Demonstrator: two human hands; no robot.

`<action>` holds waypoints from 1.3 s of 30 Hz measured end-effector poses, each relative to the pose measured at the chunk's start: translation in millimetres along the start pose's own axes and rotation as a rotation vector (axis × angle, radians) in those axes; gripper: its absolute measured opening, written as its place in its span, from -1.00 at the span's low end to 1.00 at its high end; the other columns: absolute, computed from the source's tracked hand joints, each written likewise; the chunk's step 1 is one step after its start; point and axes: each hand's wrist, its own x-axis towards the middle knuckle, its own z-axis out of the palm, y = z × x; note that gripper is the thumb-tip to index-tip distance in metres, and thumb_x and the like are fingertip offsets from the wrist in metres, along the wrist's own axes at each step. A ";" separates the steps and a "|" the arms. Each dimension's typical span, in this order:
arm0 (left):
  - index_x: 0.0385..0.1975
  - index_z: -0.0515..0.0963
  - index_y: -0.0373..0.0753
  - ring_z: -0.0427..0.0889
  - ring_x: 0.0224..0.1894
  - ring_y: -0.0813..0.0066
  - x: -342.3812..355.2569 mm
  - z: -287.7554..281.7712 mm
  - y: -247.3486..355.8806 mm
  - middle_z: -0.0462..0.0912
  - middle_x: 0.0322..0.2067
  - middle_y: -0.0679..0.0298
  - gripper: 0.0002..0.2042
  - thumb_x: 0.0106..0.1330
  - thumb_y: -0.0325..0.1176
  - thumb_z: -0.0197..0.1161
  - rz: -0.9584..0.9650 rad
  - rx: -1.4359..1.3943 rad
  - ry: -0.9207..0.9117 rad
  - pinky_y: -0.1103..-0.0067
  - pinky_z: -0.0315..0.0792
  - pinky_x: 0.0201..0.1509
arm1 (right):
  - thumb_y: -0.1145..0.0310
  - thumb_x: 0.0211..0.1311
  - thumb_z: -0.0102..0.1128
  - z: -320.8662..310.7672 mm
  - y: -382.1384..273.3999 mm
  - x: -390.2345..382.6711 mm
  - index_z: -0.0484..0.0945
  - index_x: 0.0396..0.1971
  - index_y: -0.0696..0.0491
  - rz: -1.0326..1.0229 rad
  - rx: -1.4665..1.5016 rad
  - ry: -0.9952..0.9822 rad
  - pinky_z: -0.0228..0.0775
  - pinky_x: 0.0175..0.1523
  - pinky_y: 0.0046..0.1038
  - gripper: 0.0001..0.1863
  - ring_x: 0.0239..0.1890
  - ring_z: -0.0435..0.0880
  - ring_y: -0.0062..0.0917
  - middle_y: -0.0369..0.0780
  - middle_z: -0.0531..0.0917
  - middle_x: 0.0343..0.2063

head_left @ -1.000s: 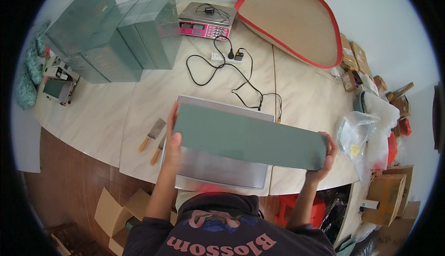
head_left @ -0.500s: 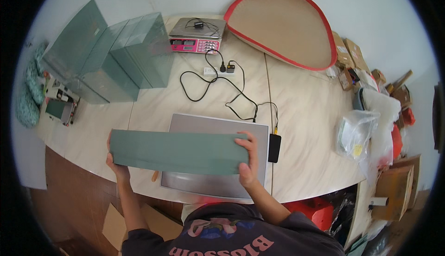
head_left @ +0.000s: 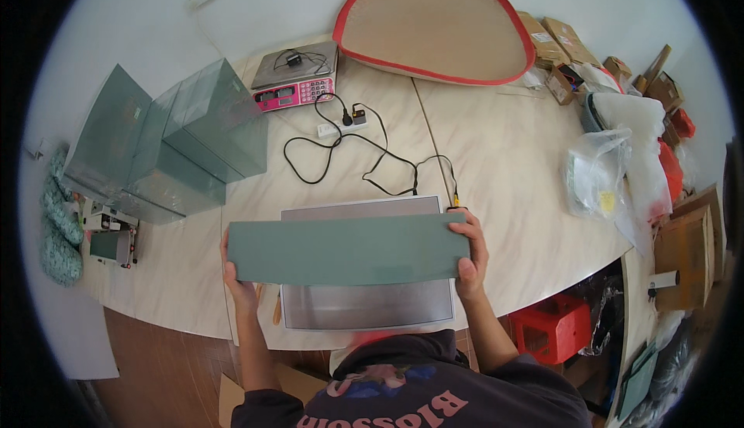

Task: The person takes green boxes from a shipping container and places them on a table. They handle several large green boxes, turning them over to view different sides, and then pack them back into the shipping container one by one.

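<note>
A long grey-green rectangular block (head_left: 349,250) is held up across my front, above a flat grey panel (head_left: 368,308) with a pale rim. My left hand (head_left: 239,277) grips its left end, with the fingers partly hidden behind it. At the right end, my right hand (head_left: 470,254) is wrapped round the edge, thumb near the lower corner and fingers near the upper one. The block hides the middle of the panel. A wooden handle (head_left: 277,310) shows beside the panel's left edge.
Plastic-wrapped grey-green blocks (head_left: 174,137) stand at the back left, near a pink scale (head_left: 294,93). Black cable (head_left: 314,182) loops from a white power strip (head_left: 329,130). A red-rimmed round tray (head_left: 442,25) leans on the wall. Plastic bags (head_left: 597,168) and cartons lie right.
Both hands have carried the block to the right over the panel, and it now lies more level. The whole view has shifted, showing more wall at the left.
</note>
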 end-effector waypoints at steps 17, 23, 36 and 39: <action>0.28 0.21 -0.09 0.19 0.29 0.34 -41.9 -189.9 -159.2 0.25 0.26 0.26 -0.28 0.23 0.27 -0.06 -0.793 -0.243 0.058 0.28 0.09 0.26 | -0.21 0.18 -0.13 125.9 0.9 -14.0 0.35 0.06 0.11 0.027 -0.010 -0.294 0.03 0.26 -0.19 -0.30 0.21 0.21 -0.19 0.05 0.21 0.15; 0.20 0.27 -0.01 0.37 0.10 0.46 -45.7 -213.5 -127.4 0.37 0.13 0.38 -0.42 0.24 0.12 0.03 -0.686 -0.481 0.188 0.44 0.36 0.01 | -0.02 0.20 -0.06 162.7 7.0 -1.8 0.33 0.14 0.06 -0.044 0.101 -0.440 -0.06 0.30 -0.11 -0.41 0.25 0.17 -0.15 -0.01 0.20 0.20; 0.17 0.33 -0.28 0.34 0.19 0.36 6.7 -54.0 109.5 0.42 0.12 0.19 -0.35 0.20 0.08 0.12 -0.090 -0.112 0.107 0.37 0.12 0.29 | 0.16 -0.24 0.57 74.0 -11.6 -0.7 -0.01 0.32 0.17 -0.164 -0.375 -0.558 0.22 0.21 -0.13 0.15 0.25 0.26 -0.20 0.03 0.10 0.27; 0.20 0.31 -0.29 0.32 0.22 0.36 0.1 -4.6 127.2 0.40 0.14 0.17 -0.30 0.13 0.07 0.17 -0.039 -0.116 0.013 0.43 0.10 0.31 | 0.22 -0.33 0.62 46.6 9.3 -4.9 0.00 0.32 0.15 0.025 -0.247 -0.549 0.17 0.23 -0.25 0.19 0.19 0.27 -0.20 0.02 0.19 0.20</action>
